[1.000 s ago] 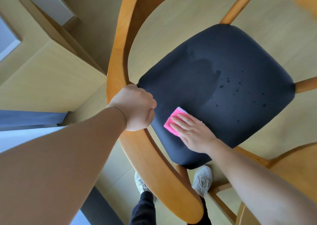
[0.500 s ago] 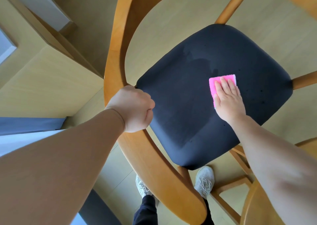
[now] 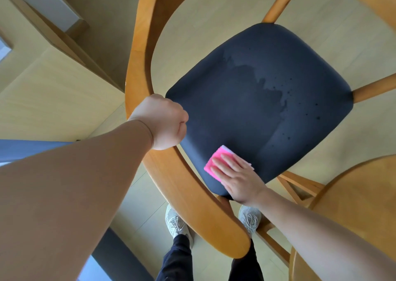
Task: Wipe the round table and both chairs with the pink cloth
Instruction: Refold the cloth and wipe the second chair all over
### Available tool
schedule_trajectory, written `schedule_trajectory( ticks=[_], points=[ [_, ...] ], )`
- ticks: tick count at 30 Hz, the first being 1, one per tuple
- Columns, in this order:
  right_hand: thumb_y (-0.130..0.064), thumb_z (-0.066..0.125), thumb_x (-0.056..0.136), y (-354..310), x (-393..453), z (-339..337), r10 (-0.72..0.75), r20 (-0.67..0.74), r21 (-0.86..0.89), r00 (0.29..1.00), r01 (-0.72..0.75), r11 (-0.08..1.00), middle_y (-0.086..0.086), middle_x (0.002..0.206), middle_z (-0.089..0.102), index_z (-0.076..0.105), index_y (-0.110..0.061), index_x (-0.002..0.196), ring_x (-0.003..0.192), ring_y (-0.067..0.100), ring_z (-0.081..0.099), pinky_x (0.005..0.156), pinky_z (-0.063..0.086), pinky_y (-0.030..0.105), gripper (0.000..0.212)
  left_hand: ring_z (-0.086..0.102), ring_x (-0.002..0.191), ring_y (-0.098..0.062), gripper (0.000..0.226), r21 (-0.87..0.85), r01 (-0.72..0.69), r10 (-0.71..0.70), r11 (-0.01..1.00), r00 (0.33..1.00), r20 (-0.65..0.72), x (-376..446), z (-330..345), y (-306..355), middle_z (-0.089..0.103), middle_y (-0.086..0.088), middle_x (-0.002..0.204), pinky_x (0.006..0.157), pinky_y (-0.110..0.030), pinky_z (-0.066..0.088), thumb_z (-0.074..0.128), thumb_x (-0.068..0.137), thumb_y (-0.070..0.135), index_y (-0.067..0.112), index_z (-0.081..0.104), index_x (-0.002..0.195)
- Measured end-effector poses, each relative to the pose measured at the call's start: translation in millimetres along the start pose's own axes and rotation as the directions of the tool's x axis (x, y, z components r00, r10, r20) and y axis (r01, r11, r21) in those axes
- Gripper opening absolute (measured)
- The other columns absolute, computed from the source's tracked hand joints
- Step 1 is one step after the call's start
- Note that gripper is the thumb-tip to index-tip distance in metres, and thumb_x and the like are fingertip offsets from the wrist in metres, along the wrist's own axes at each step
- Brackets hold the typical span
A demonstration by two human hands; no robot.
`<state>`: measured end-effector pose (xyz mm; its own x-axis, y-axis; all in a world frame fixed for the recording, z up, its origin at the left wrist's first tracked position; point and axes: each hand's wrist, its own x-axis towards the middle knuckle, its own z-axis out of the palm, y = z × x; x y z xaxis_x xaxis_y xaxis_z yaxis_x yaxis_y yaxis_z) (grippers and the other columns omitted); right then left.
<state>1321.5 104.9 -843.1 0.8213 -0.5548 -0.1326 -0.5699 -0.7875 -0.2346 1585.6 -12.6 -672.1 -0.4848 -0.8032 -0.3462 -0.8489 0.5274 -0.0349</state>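
Right hand [image 3: 240, 180] presses flat, fingers spread, on the folded pink cloth [image 3: 216, 162] at the dark padded seat's [image 3: 267, 100] lower-centre edge (damp streaks above); left hand [image 3: 165, 124] fists the curved wooden backrest [image 3: 184, 186]. Overshooting could push the cloth off.

A home dining corner: a curved honey-coloured wooden armchair with a dark padded seat [image 3: 267, 100], pale wood-plank floor [image 3: 214, 30], matching round wooden worktop [image 3: 360, 195].

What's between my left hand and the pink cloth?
In the head view, only bare dark seat cushion lies between the left hand and the pink cloth.
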Motion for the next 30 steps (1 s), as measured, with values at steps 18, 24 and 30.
schedule_trajectory(
  ticks=[18, 24, 30],
  points=[
    [-0.030, 0.023, 0.100, 28, -51, 8, 0.468, 0.060, -0.096, 0.882, -0.461, 0.882, 0.007, 0.158, 0.022, 0.024, -0.014, 0.151, 0.147, 0.030, 0.011, 0.121, 0.007, 0.042, 0.054, 0.044, 0.052, -0.019, 0.028, -0.026, -0.001, 0.004, 1.000, 0.994, 0.110, 9, 0, -1, 0.046, 0.002, 0.053, 0.049, -0.027, 0.033, 0.030, 0.082, 0.021, 0.019, 0.042, 0.057],
    [-0.027, 0.026, 0.101, 20, -47, 15, 0.493, -0.028, -0.046, 0.870, -0.493, 0.869, 0.006, 0.158, 0.023, 0.028, -0.014, 0.151, 0.148, 0.028, 0.013, 0.121, 0.009, 0.042, 0.051, 0.039, 0.054, -0.016, 0.020, -0.143, -0.101, 0.110, 0.985, 0.992, 0.057, 45, 0, 27, 0.046, 0.003, 0.060, 0.049, -0.027, 0.023, 0.033, 0.083, 0.018, 0.018, 0.040, 0.063],
    [-0.033, 0.027, 0.102, 28, -47, 19, 0.428, -0.041, 0.015, 0.903, -0.428, 0.904, 0.004, 0.160, 0.018, 0.026, -0.016, 0.151, 0.148, 0.027, 0.012, 0.120, 0.014, 0.046, 0.052, 0.039, 0.059, -0.019, 0.019, -0.220, -0.203, 0.219, 0.954, 0.974, 0.051, 96, 17, 69, 0.044, 0.001, 0.063, 0.050, -0.028, 0.019, 0.036, 0.083, 0.017, 0.017, 0.040, 0.064]
  ],
)
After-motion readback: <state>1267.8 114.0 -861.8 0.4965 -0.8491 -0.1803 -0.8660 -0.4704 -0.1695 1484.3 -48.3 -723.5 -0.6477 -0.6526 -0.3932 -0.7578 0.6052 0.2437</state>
